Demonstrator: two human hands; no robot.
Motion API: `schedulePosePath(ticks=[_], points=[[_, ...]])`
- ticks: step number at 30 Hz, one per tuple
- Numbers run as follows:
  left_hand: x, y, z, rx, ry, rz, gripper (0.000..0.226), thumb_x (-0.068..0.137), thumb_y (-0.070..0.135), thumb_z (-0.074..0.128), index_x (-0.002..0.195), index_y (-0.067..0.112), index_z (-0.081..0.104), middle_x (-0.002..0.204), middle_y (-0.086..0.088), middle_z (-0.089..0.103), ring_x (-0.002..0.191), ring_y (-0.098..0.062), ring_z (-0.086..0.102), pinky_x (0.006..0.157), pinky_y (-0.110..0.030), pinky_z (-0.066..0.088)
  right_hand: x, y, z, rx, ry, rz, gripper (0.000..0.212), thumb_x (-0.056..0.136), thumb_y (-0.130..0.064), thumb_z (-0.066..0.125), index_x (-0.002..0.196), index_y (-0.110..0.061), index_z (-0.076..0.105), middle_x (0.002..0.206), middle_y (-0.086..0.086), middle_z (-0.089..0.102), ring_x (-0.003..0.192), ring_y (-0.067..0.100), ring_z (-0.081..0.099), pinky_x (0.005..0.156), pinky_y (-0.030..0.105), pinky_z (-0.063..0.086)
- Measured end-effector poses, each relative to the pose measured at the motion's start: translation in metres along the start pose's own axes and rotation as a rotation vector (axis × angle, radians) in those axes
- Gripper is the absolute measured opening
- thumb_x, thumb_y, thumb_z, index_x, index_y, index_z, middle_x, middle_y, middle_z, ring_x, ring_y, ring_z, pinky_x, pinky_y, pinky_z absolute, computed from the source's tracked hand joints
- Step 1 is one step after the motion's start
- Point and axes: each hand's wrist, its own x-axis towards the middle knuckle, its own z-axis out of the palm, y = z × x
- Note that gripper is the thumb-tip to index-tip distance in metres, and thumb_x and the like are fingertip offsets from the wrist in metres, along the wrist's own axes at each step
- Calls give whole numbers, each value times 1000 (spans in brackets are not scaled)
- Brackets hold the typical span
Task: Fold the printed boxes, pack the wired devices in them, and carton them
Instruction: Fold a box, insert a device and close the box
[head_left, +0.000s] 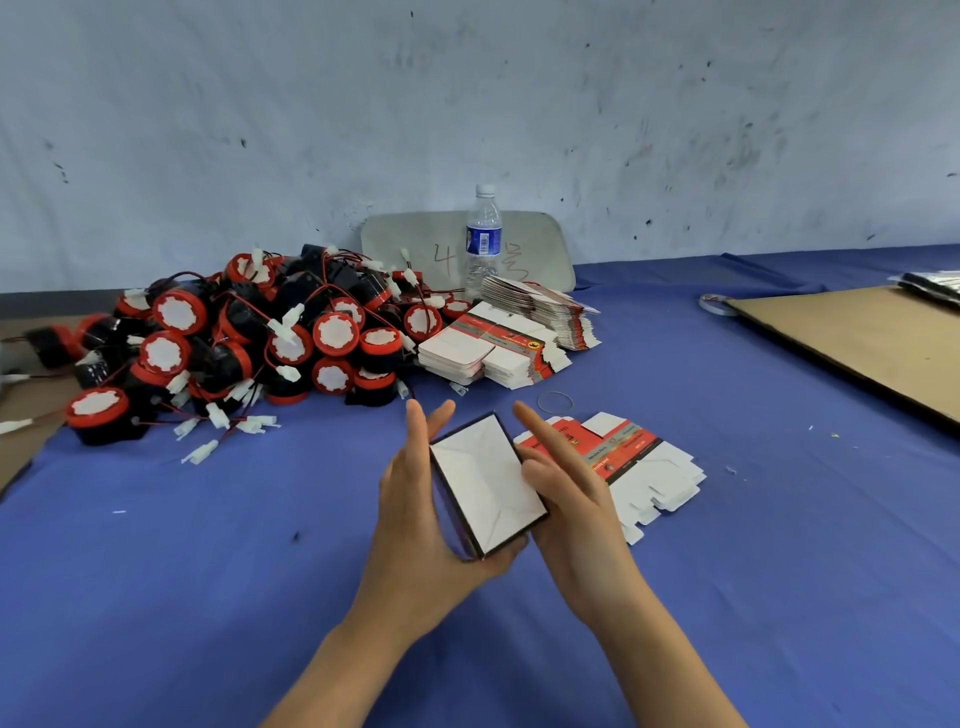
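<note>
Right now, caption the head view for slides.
Left hand holds a printed box, right hand pressing it, above blue cloth; wired devices, flat boxes behind.

Print on flat boxes illegible.

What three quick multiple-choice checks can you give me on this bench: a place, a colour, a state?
1. Where does the water bottle stand? A. behind the flat box stacks B. on the cardboard sheet C. inside the device pile
2. The table cloth is: A. green B. blue C. grey
3. The printed box between the left hand and right hand is: A. lying flat B. set up into shape C. taped shut
Answers: 1 A, it rises just past the stacks; 2 B, blue all across; 3 B, its walls stand around white flaps.
</note>
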Motion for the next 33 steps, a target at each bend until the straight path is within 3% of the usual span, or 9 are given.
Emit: schedulePosePath(ticks=[6, 10, 17, 19, 22, 25, 29, 31, 33], points=[[0, -8, -2, -73, -121, -23, 121, 62, 66, 75, 148, 50, -9, 155, 29, 17, 142, -6, 25, 104, -52, 43, 4, -10, -11, 11, -86, 84, 82, 62, -25, 81, 134, -44, 48, 99, 13, 72, 94, 28, 70, 72, 32, 56], [0, -12, -2, -21, -222, -32, 123, 61, 66, 74, 145, 52, -14, 152, 37, 13, 135, 9, 26, 106, -43, 42, 2, -12, -15, -25, -208, 123, 80, 62, -17, 81, 130, -47, 51, 104, 15, 72, 97, 30, 69, 75, 33, 56], [1, -14, 3, -16, -280, -112, 123, 59, 73, 70, 140, 58, -22, 148, 44, 12, 132, 4, 34, 106, -39, 41, 0, -16, -17, -33, -213, 98, 80, 64, -15, 83, 129, -49, 52, 104, 13, 72, 100, 31, 69, 77, 37, 57], [0, -19, 5, -5, -304, -160, 123, 65, 62, 74, 136, 61, -26, 144, 44, 16, 133, -3, 37, 107, -40, 41, -1, -12, -13, -224, -148, 0, 78, 69, -13, 81, 129, -53, 50, 106, 0, 72, 97, 19, 69, 76, 27, 56], [-8, -30, 7, -111, -375, -241, 118, 75, 28, 70, 134, 65, -25, 152, 34, 12, 144, -3, 21, 114, -37, 34, -3, 3, -8, -845, -89, -295, 94, 78, -2, 71, 139, -60, 28, 108, -27, 61, 101, -2, 56, 84, 6, 40], [-10, -35, 5, -249, -334, -285, 101, 76, 21, 55, 140, 64, -11, 154, 36, 7, 142, 9, 14, 108, -10, 28, -2, 17, -4, -1287, -207, -410, 101, 80, 2, 59, 144, -56, 7, 107, -13, 56, 103, 12, 46, 93, 12, 29], [-4, -42, 8, -336, -244, -401, 97, 83, 31, 72, 141, 64, 2, 141, 25, 42, 126, 9, 44, 98, -10, 41, 2, 26, 0, -1335, -325, -498, 99, 66, 11, 48, 148, -38, 22, 115, -6, 56, 126, 16, 33, 112, 31, 26], [-2, -44, 8, -263, -245, -440, 102, 75, 40, 79, 140, 66, 4, 113, 24, 58, 102, 9, 57, 84, -7, 45, -1, 21, 6, -1194, -308, -468, 98, 67, 10, 44, 148, -43, 28, 116, -13, 51, 133, 6, 28, 113, 18, 19], [1, -47, 5, -208, -212, -444, 102, 67, 52, 81, 144, 56, 14, 109, 23, 56, 100, 9, 54, 84, -6, 41, -3, 9, 9, -1054, -119, -527, 82, 73, 6, 47, 139, -43, 42, 113, -16, 57, 121, -1, 46, 102, 7, 29]])
